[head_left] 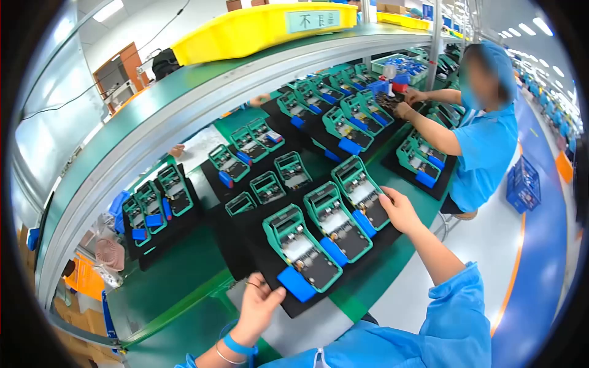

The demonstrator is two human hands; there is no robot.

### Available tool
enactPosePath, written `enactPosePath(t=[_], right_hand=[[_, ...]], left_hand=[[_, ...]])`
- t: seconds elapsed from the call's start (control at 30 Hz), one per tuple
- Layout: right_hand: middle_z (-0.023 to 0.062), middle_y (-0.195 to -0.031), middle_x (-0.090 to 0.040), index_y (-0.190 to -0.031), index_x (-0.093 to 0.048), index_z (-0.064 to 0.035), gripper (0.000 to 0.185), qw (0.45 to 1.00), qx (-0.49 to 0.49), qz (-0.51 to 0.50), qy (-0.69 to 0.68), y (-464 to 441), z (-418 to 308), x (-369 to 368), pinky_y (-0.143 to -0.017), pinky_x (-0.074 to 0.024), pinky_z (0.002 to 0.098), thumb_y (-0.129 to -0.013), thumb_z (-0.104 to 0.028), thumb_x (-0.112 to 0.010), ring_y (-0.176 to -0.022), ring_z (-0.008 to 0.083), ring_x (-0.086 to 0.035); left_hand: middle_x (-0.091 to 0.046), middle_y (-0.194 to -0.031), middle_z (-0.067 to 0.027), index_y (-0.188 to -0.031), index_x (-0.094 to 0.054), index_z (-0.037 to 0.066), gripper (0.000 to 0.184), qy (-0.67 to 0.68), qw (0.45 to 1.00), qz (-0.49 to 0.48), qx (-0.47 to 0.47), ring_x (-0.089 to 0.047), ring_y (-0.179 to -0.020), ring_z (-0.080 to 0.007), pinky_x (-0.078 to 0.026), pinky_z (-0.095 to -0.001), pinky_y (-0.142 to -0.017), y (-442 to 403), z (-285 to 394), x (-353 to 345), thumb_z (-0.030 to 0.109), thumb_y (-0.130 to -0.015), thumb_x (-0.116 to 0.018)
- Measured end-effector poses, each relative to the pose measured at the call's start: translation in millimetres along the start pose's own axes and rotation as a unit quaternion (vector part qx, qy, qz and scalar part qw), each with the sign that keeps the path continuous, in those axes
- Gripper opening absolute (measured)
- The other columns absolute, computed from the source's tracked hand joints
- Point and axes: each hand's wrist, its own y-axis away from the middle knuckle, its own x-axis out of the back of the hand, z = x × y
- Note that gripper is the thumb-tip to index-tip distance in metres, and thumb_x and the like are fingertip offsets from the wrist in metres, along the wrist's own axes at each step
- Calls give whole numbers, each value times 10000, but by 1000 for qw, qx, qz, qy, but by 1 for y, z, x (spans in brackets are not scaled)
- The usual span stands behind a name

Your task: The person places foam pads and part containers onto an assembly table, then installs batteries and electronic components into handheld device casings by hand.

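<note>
Three green-framed electronic housings with circuit parts inside stand in a slanted row on a black mat. A blue block lies at the near end of the closest housing, with more blue pieces between the others. My left hand, wearing a blue wristband, grips the mat's near left edge between thumb and fingers. At the far right edge, my right hand closes on the mat beside the third housing; its fingertips are partly hidden.
Similar housings on dark mats cover the bench ahead and to the left. A co-worker in blue handles parts at the right. A yellow bin sits on the shelf above. A blue crate stands on the floor.
</note>
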Motion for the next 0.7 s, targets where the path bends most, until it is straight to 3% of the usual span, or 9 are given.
enactPosePath(t=[0.13, 0.2, 0.33, 0.47, 0.5, 0.57, 0.7], right_hand=[[195, -1182, -669, -1298, -570, 28, 438, 999, -35, 5, 12, 35, 38, 47, -952, -472, 343, -974, -267, -569, -1117, 258, -635], [178, -1177, -673, -1309, -571, 19, 421, 999, -42, 6, 9, 45, 50, 64, -946, -472, 329, -977, -240, -566, -1089, 226, -640], [149, -1148, -689, -1274, -609, -5, 359, 999, -33, -5, 22, 39, 78, 83, -924, -478, 314, -983, -206, -557, -1061, 195, -642], [154, -1115, -704, -1229, -658, -70, 309, 996, -13, 40, 74, 8, 117, 80, -889, -497, 337, -974, -220, -569, -1015, 268, -675], [145, -1094, -697, -1190, -681, -78, 282, 996, -32, 46, 71, -3, 123, 81, -901, -489, 361, -962, -207, -575, -1019, 304, -654], [136, -1045, -677, -1137, -702, -77, 249, 975, 66, 74, 199, -24, 134, 83, -911, -475, 383, -950, -187, -581, -1021, 317, -623], [167, -1014, -653, -1063, -710, -62, 210, 961, 63, 109, 248, -53, 148, 81, -863, -480, 455, -917, -139, -580, -975, 366, -605]], left_hand=[[-649, -1040, -97, -1199, -361, 57, 373, 21, 992, -100, 77, -610, -751, -115, -503, -261, -622, 16, -34, -34, 50, -939, -627], [-652, -1032, -107, -1216, -335, 58, 382, 34, 979, -127, 153, -625, -713, -125, -501, -261, -615, 20, -43, -52, 87, -958, -615], [-633, -1045, -150, -1222, -292, 27, 330, 43, 955, -148, 254, -711, -836, -227, -587, -330, -728, 14, -67, -85, 101, -1005, -529], [-580, -940, -109, -1206, -282, 0, 290, 33, 967, -106, 229, -721, -904, -300, -597, -332, -741, -10, -87, -106, 63, -1008, -485], [-574, -946, -110, -1199, -281, 1, 278, 35, 965, -117, 234, -720, -911, -309, -599, -334, -749, -20, -86, -112, 53, -1008, -476], [-565, -994, -124, -1172, -285, 1, 238, 60, 962, -121, 236, -716, -933, -329, -604, -346, -767, -32, -83, -129, 31, -1006, -453], [-547, -1050, -152, -1139, -271, 24, 238, 58, 963, -131, 226, -700, -989, -332, -601, -379, -825, -53, -91, -148, 54, -1004, -464]])
